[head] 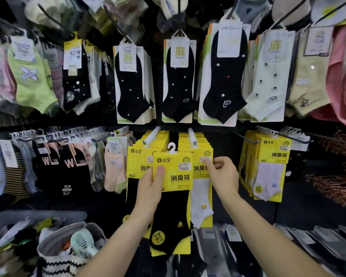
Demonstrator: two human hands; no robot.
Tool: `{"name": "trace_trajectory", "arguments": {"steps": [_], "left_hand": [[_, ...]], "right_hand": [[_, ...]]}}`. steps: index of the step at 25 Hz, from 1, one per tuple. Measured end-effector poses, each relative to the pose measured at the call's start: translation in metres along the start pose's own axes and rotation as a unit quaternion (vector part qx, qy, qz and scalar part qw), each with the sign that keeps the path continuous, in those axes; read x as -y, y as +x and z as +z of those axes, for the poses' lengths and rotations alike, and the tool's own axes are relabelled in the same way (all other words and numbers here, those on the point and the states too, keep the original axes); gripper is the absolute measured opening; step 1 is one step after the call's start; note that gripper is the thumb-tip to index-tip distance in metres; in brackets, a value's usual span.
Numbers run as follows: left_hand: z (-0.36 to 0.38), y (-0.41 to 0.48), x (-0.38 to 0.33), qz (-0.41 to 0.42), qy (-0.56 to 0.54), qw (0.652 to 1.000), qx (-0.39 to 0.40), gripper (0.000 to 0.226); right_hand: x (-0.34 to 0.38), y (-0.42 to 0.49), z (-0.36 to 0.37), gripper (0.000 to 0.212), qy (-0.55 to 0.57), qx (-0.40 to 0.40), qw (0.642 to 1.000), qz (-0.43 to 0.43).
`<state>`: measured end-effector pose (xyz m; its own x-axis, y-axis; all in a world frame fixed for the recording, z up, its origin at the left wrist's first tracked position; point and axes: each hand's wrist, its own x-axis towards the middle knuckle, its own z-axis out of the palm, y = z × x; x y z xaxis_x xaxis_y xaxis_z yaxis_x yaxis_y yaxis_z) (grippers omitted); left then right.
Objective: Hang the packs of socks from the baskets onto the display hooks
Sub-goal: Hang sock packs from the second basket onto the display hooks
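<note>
Head: left hand (150, 187) grips sock pack (176, 206); right hand (223, 174) pinches hung pack (201, 194).

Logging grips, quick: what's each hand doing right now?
Left hand: holds the black-sock pack by its yellow card.
Right hand: pinches the hanging white-sock pack.

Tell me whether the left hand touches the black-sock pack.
Touching. The head view shows the left hand gripping the black-sock pack, thumb pressed on its yellow card; the right hand pinches the white-sock pack.
</note>
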<state>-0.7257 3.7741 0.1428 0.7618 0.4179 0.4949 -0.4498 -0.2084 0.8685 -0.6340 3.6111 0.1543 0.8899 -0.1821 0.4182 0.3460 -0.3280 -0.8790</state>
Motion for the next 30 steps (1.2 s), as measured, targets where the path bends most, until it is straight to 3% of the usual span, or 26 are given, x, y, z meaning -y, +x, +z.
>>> {"name": "trace_trajectory", "arguments": {"steps": [4,7,11,15,21,30], "left_hand": [[0.021,-0.005,0.0,-0.026,-0.013,0.999,0.021,0.037],[0.04,-0.007,-0.003,-0.034,-0.019,0.998,0.039,0.032],[0.052,-0.007,-0.007,-0.052,-0.045,0.997,0.037,0.011],[0.046,-0.002,-0.002,-0.043,-0.022,0.999,0.019,0.017],[0.006,0.007,0.004,-0.019,-0.022,0.997,-0.071,0.016],[-0.031,0.005,0.004,-0.014,-0.008,0.998,-0.054,0.025]], "right_hand": [[0.001,-0.019,-0.014,0.032,0.116,0.057,0.991,-0.037],[0.004,-0.028,-0.018,0.033,0.094,0.095,0.989,-0.06],[0.006,-0.021,-0.029,0.018,0.074,0.091,0.991,-0.06],[0.004,-0.012,-0.036,0.012,0.095,0.088,0.991,-0.046],[-0.002,0.006,-0.031,0.011,0.067,0.046,0.997,-0.008],[0.013,0.012,0.005,0.01,0.03,0.054,0.998,-0.025]]}}
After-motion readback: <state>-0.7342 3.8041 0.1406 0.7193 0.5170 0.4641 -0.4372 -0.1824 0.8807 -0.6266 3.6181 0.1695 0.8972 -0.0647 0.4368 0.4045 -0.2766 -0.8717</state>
